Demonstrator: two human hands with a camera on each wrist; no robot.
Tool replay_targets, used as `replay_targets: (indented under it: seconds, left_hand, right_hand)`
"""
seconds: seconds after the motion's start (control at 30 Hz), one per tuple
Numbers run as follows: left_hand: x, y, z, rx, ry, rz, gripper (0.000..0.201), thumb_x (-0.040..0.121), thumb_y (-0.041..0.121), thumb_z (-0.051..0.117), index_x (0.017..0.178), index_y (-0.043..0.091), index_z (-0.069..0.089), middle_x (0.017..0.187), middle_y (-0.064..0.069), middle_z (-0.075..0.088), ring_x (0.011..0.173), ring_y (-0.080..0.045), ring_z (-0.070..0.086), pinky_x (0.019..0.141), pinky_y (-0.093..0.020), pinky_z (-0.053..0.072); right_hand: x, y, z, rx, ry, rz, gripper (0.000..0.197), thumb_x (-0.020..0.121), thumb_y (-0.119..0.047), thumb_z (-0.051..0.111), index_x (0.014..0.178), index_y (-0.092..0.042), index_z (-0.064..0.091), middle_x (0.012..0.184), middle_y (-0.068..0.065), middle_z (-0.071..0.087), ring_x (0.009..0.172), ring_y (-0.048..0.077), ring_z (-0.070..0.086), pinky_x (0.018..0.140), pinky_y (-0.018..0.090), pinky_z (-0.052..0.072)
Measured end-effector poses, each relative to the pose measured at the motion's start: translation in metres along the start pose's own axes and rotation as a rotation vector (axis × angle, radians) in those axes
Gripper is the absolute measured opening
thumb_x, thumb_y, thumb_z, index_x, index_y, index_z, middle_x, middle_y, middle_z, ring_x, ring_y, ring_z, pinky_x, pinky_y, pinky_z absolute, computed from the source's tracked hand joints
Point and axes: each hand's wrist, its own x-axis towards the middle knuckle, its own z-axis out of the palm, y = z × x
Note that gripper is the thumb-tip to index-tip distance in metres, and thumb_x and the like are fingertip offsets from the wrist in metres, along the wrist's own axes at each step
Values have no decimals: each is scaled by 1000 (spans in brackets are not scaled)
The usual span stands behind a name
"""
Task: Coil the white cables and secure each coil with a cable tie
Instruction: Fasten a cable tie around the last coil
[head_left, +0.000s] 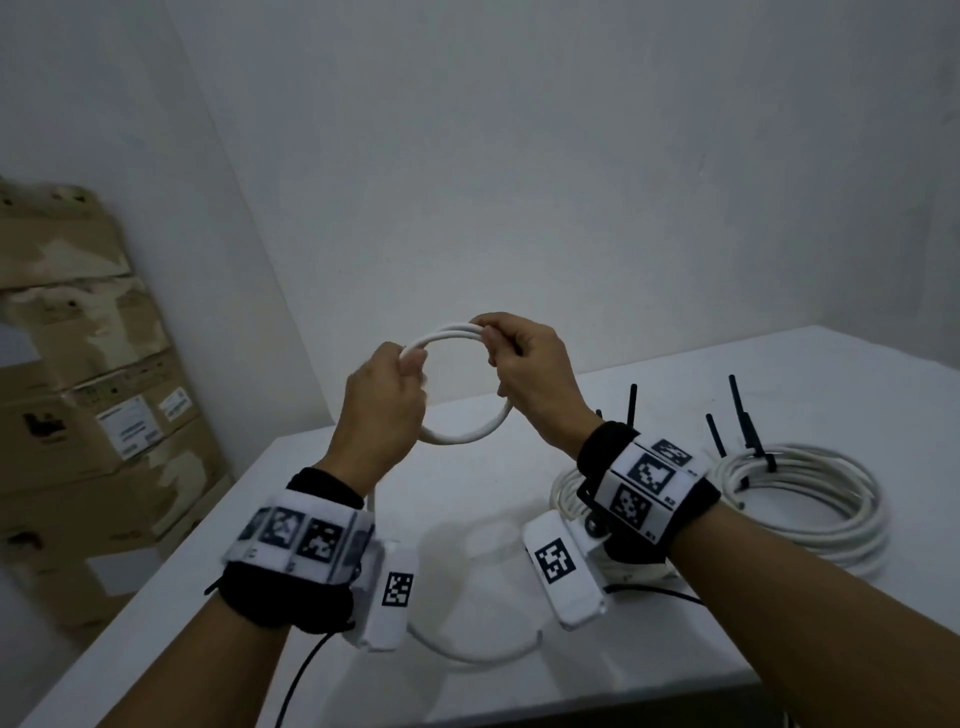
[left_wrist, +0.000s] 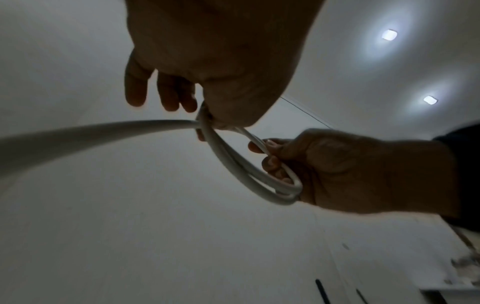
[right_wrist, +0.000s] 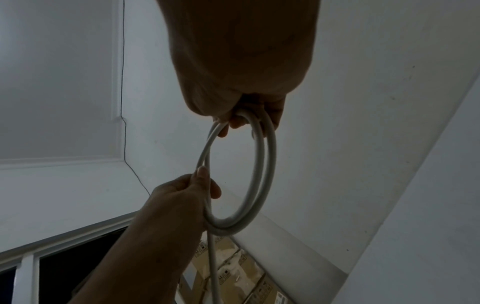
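Note:
A small coil of white cable (head_left: 467, 434) (left_wrist: 233, 164) (right_wrist: 259, 174), two or three loops, is held up above the white table (head_left: 779, 374). My left hand (head_left: 384, 400) (right_wrist: 187, 195) pinches its left side, thumb on top. My right hand (head_left: 524, 364) (left_wrist: 324, 170) grips its upper right side with curled fingers. The cable's loose tail (head_left: 467, 654) (right_wrist: 214, 267) drops from the left hand and curves over the table near me. Two finished white coils (head_left: 810, 499) (head_left: 563, 491) lie at right, bound with black cable ties (head_left: 750, 421) whose tails stick up.
Stacked cardboard boxes (head_left: 93, 395) stand left of the table against the wall. A thin black wire (head_left: 301, 675) trails from my left wrist band. The table's left edge runs diagonally towards me.

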Motion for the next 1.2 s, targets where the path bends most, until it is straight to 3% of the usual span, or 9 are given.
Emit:
replay_targets:
  seconds: [0.07,0.17,0.27,0.4,0.5,0.6,0.8,0.97,1.2]
  left_hand:
    - [-3,3,-2,-344,-105,-255,27,104,24,39,83,10,48,72,-7,57,53,-21,59,53,-34,50]
    - [-1,-2,-3,-446,52,-336,25,103,20,40,81,12,47,63,-3,43,46,-16,43,48,-27,38]
    - [6,-16,-7,-455,199,-401,19,102,15,40,88,10,52,62,-3,40,48,-16,39,49,-27,35]
    - [11,-26,-7,-505,274,-475,16,100,9,37,95,5,52,61,-3,39,48,-14,37,50,-25,34]
    - [5,-26,-5,-518,287,-509,20,99,5,34,92,6,53,62,-4,39,48,-14,37,49,-24,33]
    - [-6,-24,-6,-522,252,-509,24,99,7,36,82,12,53,64,-4,41,50,-15,38,51,-26,33]
    - [-33,-37,-3,-377,201,-372,20,101,20,41,90,15,57,68,-3,47,61,-20,44,61,-33,38]
    - [-43,-50,-9,-268,196,-356,22,99,23,42,82,23,56,72,-3,50,71,-27,47,65,-39,40]
    - [-48,-47,-8,-206,101,-304,23,100,24,42,81,21,56,68,-1,51,67,-24,47,61,-36,38]
  right_hand:
    - [1,0,1,-101,-44,-7,23,98,-17,48,110,-12,67,71,-7,54,66,9,49,64,23,40]
    - [-14,0,1,-423,-58,-63,34,98,-31,47,130,-21,55,93,3,56,85,16,53,80,29,42]
    - [-64,-7,3,-367,-44,-91,15,95,-35,52,100,-22,58,66,-6,54,61,13,49,63,34,44]
    - [-143,-20,21,-78,-586,611,39,98,-47,39,94,-13,59,63,4,64,43,13,54,40,22,41]
    - [-151,1,35,258,-366,918,41,101,-44,33,114,-9,51,89,11,68,69,22,68,49,28,53]
    - [-132,20,45,554,78,899,30,103,-28,33,97,-9,56,100,11,67,86,24,66,72,37,54]
    - [-81,16,47,805,335,785,16,100,-13,40,94,-9,54,81,12,64,70,22,62,62,32,52]
    - [-59,19,42,533,165,652,21,101,-11,39,96,-6,59,61,5,45,46,14,41,49,27,48]
    - [-56,19,42,179,-88,580,28,94,-10,38,84,-16,63,64,-6,52,55,11,44,44,22,45]
